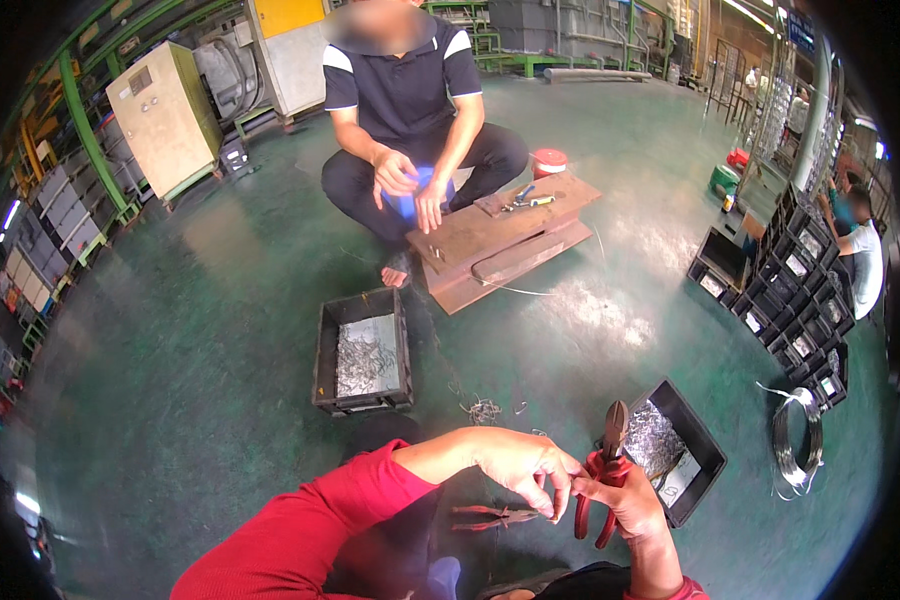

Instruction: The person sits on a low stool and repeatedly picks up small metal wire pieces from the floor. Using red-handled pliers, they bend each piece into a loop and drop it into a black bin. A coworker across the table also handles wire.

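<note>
My right hand [630, 505] is wrapped round a pair of red-handled pliers [617, 430], their dark jaws pointing up and away from me. Close against it, the fingers of my left hand [530, 470] are pinched together, meeting the right thumb and fingertips. Whatever lies between those fingertips is too small to make out. Below my left hand lies a second pair of red-handled pliers [498, 517]. Just beyond my right hand stands a black crate [707, 447] of small shiny metal pieces [653, 440].
Ahead left is another black crate [410, 365] with metal pieces. A co-worker [405, 110] sits cross-legged behind a rusty steel beam [470, 245] bearing pliers [525, 198]. Wire scraps [483, 411] lie on the floor. At right are a wire coil [785, 440] and stacked black crates [790, 280].
</note>
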{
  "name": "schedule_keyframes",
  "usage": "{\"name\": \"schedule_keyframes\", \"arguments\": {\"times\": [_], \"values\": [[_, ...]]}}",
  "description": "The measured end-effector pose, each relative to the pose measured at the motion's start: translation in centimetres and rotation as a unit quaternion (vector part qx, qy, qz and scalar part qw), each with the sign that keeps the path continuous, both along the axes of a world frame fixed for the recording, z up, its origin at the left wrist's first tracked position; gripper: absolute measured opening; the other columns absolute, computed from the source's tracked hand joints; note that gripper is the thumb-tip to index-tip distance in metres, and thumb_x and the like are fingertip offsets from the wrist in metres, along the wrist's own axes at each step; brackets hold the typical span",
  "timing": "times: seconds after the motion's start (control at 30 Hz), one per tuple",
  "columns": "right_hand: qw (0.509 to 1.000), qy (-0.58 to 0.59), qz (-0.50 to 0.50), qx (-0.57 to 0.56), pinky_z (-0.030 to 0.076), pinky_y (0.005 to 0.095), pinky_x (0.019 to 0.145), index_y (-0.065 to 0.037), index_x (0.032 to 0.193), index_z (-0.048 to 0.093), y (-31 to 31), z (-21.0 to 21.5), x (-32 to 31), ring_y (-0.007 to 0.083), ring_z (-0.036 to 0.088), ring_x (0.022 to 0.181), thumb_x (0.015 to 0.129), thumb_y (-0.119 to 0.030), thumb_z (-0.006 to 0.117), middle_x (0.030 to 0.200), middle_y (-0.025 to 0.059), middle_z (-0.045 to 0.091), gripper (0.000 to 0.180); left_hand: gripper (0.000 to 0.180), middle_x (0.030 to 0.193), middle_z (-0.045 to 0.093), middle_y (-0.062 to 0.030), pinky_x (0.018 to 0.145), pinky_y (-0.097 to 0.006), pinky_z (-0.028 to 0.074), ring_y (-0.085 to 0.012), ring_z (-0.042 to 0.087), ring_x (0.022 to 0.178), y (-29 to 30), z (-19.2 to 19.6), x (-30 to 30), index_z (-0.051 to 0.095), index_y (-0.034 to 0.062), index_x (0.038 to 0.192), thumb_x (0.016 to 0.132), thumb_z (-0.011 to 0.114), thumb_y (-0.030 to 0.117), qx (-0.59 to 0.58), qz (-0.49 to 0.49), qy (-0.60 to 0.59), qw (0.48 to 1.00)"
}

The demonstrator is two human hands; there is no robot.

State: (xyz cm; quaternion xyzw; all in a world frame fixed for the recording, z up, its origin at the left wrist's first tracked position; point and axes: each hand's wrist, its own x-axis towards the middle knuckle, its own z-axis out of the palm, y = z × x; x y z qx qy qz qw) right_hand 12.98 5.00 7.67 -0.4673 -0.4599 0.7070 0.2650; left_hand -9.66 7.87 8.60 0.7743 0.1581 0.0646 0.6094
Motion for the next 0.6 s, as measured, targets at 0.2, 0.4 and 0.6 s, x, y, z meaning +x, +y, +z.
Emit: {"name": "schedule_keyframes", "arguments": {"times": [0.2, 0.4, 0.6], "values": [[0.999, 0.033, -0.005, 0.008, 0.044, 0.0265, 0.074, 0.000, 0.097, 0.058, -0.7, 0.1, 0.7, 0.0114, 0.056, 0.080, 0.083, -0.007, 0.072, 0.086, 0.0036, 0.061, 0.021, 0.010, 0.127, 0.057, -0.0110, 0.094, -0.039, 0.046, -0.0279, 0.056, 0.114, 0.6, -0.8, 0.2, 0.072, 0.0079, 0.090, 0.084, 0.067, 0.014, 0.071, -0.028, -0.005, 0.997], [1.000, 0.004, -0.011, 0.008, 0.045, 0.0275, 0.073, 0.000, 0.097, 0.058, -1.0, -0.5, 1.1, 0.0125, 0.056, 0.080, 0.086, -0.010, 0.069, 0.085, 0.0050, 0.062, 0.019, 0.009, 0.125, 0.058, -0.0116, 0.091, -0.041, 0.047, -0.0290, 0.056, 0.113, -0.3, -1.9, 1.0, 0.071, 0.0080, 0.087, 0.083, 0.065, 0.014, 0.145, -0.024, -0.040, 0.988], [0.999, -0.043, -0.008, 0.012, 0.045, 0.0280, 0.072, 0.001, 0.096, 0.058, -1.1, -1.9, 1.2, 0.0123, 0.057, 0.077, 0.082, -0.009, 0.071, 0.083, 0.0039, 0.062, 0.021, 0.011, 0.116, 0.060, -0.0104, 0.082, -0.041, 0.048, -0.0290, 0.059, 0.102, -0.6, -1.8, 1.6, 0.070, 0.0073, 0.085, 0.084, 0.064, 0.016, 0.135, -0.035, 0.023, 0.990]]}}
